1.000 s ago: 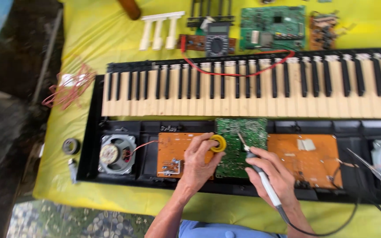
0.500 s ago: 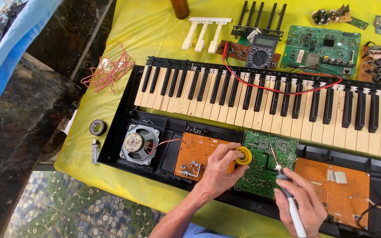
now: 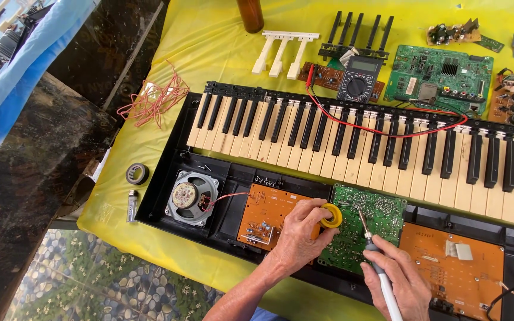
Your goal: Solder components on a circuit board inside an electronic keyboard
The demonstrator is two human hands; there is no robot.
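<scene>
An opened keyboard lies across the yellow-covered surface, its circuit boards bared along the near side. On the green board, the left hand pinches a yellow solder spool. Just right, the right hand is closed around a soldering iron, tip on that board.

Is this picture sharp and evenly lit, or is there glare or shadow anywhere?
Head view: bright, even daylight on the yellow tablecloth, colours strong; the green circuit board under the pen-shaped soldering iron is sharp; the left hand and right hand cast only soft shadows; the dark stone slab at the left stays dim; no strong glare.
</scene>
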